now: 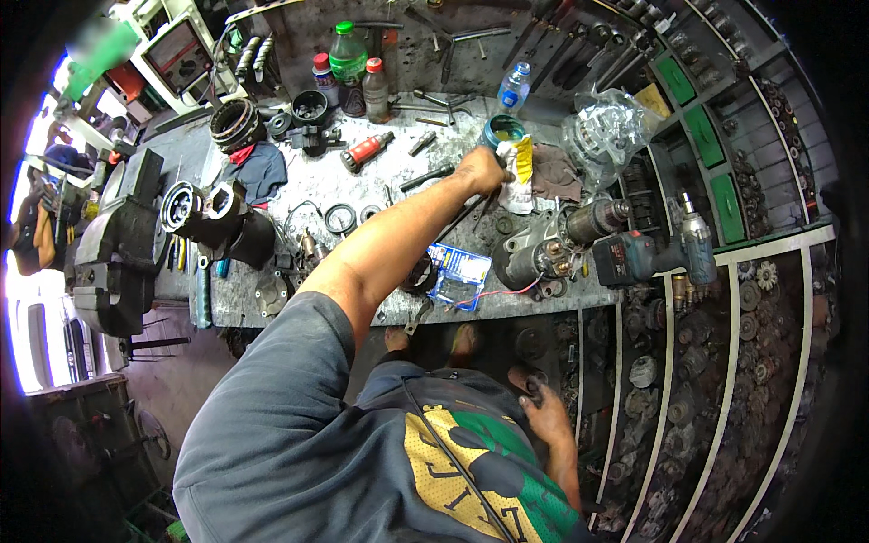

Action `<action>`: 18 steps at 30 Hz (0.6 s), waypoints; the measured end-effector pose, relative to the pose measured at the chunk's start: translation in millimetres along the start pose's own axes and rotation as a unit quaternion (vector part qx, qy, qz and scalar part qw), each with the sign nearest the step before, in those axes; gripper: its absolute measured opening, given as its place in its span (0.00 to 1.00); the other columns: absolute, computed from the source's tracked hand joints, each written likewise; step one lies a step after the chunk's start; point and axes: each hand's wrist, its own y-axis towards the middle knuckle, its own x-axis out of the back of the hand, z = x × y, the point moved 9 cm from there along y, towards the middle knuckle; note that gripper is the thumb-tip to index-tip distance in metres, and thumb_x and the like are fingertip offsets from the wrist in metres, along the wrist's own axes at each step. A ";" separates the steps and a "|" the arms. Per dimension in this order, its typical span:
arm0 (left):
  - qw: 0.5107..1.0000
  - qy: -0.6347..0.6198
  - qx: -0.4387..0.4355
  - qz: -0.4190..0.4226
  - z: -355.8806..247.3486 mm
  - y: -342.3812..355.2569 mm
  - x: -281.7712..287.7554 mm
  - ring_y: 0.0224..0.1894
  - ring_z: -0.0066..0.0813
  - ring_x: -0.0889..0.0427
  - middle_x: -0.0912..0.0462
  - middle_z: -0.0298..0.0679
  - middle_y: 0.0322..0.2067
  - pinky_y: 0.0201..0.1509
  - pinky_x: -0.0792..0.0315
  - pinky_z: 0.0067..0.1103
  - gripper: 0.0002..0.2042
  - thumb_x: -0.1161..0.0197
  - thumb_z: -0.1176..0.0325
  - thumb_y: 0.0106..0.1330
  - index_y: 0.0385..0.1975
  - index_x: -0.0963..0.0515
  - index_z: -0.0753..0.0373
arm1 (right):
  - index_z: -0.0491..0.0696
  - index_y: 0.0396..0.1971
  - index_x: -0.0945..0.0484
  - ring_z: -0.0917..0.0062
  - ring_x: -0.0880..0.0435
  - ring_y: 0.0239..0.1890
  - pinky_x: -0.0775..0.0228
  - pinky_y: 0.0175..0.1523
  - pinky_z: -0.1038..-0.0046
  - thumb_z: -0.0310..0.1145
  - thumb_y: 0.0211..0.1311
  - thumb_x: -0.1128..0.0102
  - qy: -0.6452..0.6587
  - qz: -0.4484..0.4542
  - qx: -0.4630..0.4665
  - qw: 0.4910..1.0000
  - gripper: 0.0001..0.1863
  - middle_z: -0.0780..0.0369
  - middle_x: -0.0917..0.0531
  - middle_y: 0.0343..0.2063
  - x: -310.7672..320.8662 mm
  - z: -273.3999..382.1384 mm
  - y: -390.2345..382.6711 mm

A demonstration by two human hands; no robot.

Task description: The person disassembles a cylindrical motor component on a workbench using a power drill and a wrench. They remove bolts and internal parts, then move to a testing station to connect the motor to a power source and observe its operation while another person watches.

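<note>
A vise (118,244) stands at the far left, with a dark motor housing (237,226) just beside it on the counter (317,183). Farther along lies a red tool (366,152), and near the front edge, a blue pack (462,270).

The left hand (482,172) reaches across with its fingers curled in, just in front of a teal tub (493,132) and against or right beside a white-and-yellow wrapper (520,159). The fingertips are hidden, so I cannot tell whether it has hold of anything. The step in hand looks like a reach to the tub or wrapper; the next move calls for a sure grip there without tipping the tub.

Right of these, a starter motor (532,252) lies on the counter. The right hand (550,420), low beside the body and well apart from the counter, is mostly closed around a small dark part (535,389), probably the piece being worked on; it needs holding steady meanwhile. Farthest right is a drill (647,256).
</note>
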 end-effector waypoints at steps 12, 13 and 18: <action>0.644 -0.705 -0.070 -0.289 108.7 -354.8 172.8 0.64 0.48 0.15 0.16 0.49 0.64 0.74 0.24 0.42 0.27 0.41 0.72 0.69 0.69 0.28 0.69 | 0.43 0.70 0.23 0.63 0.11 0.54 0.18 0.59 0.62 0.35 0.71 0.29 0.029 0.123 0.243 0.962 0.30 0.50 0.13 0.58 -41.4 56.4 70.7; 0.638 -0.699 -0.081 -0.313 119.2 -400.4 164.8 0.68 0.49 0.18 0.19 0.50 0.66 0.77 0.28 0.44 0.29 0.42 0.71 0.69 0.71 0.29 0.70 | 0.42 0.71 0.26 0.63 0.11 0.55 0.18 0.60 0.61 0.35 0.71 0.28 0.070 0.134 0.271 0.951 0.32 0.49 0.14 0.58 -51.2 79.4 80.4; 0.535 -0.744 -0.102 -0.387 122.5 -594.0 72.9 0.75 0.53 0.27 0.25 0.52 0.73 0.85 0.40 0.47 0.39 0.39 0.65 0.60 0.76 0.34 0.70 | 0.39 0.81 0.43 0.58 0.18 0.66 0.25 0.71 0.59 0.35 0.67 0.23 0.251 0.059 0.313 0.914 0.49 0.43 0.23 0.68 -92.7 182.6 137.9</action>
